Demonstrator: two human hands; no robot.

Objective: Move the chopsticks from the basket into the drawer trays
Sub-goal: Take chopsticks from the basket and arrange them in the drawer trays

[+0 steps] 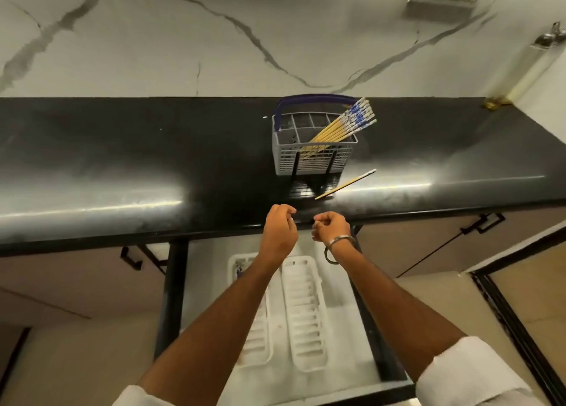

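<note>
Standing on the black worktop [122, 160] near its front edge, a grey wire basket [312, 157] with a blue handle [315, 99] is seen right of the middle. A bundle of chopsticks [340, 127] with yellow shafts and blue-and-white patterned tops is held in it, leaning up and to the right so that the tops stick out past the basket's far right corner. 1 single chopstick [346, 184] lies loose on the worktop just beside the basket, on its near right side, slanted with its pale tip toward the right. Below the worktop edge an open drawer [395, 372] is seen, and 2 white ribbed trays [303, 310] lie in it side by side, running from far to near; the left tray is largely covered by the left forearm. Something small and blue is glimpsed at the far end of the left tray, too blurred to identify. Both hands are held above the drawer, just near of the worktop edge and close to each other. The left hand [280, 232] is seen with fingers loosely curled and nothing in them. The right hand [330, 226] is likewise curled with nothing gripped, and a metal bangle [340, 238] and a dark band are worn at its wrist. White rolled sleeves [468, 378] are visible at the near edge. Behind the worktop a white marble wall [214, 38] with grey veins is seen.
</note>
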